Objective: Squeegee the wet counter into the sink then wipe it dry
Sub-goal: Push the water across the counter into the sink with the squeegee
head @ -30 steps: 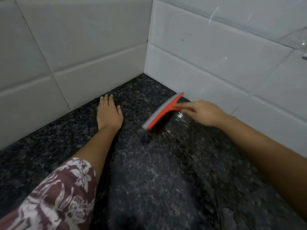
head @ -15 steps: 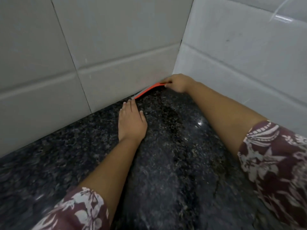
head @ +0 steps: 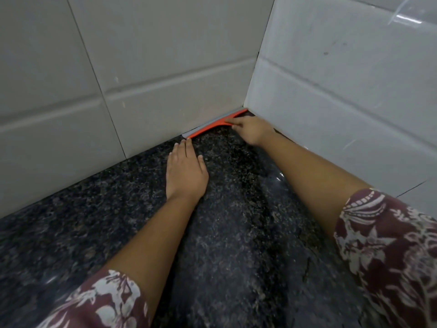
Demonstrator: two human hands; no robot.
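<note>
A dark speckled granite counter fills the lower view and shines wet in places. An orange squeegee with a grey rubber blade lies pressed along the foot of the back wall, its far end in the corner. My right hand is shut on its handle, which the hand hides. My left hand rests flat on the counter, fingers together, fingertips just short of the squeegee's near end. No sink or cloth is in view.
Grey-white tiled walls meet in a corner at the back of the counter, one wall running left and one wall running right. Both my forearms reach in over the counter, sleeves patterned maroon and white.
My right hand carried the squeegee from mid-counter by the right wall into the back corner, blade now against the back wall. My left hand stayed flat on the counter.
</note>
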